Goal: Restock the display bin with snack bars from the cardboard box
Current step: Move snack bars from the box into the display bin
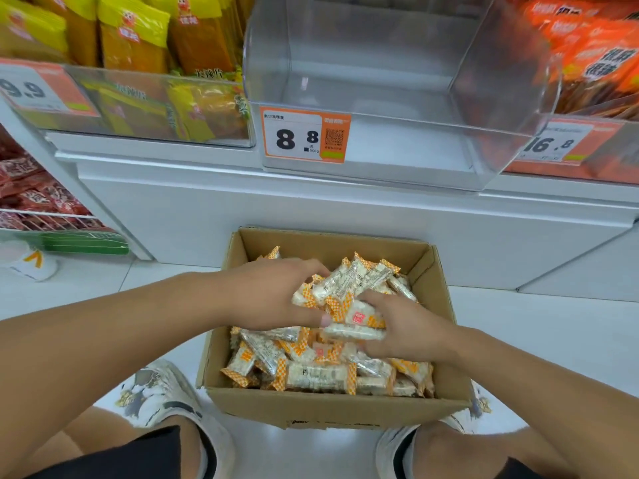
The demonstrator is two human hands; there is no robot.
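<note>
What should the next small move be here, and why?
Probably lift the gathered bundle of snack bars up toward the clear display bin. The left hand and right hand both grip it above the cardboard box, and the bin behind the 8.8 price tag looks empty.

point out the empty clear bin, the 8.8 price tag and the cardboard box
clear bin (366,63), head view, back wall
price tag (297,138), head view, white middle of the label
cardboard box (332,407), head view, near outer wall

Both hands (273,293) (403,328) grip snack bars (345,288) above the cardboard box (332,407).
</note>
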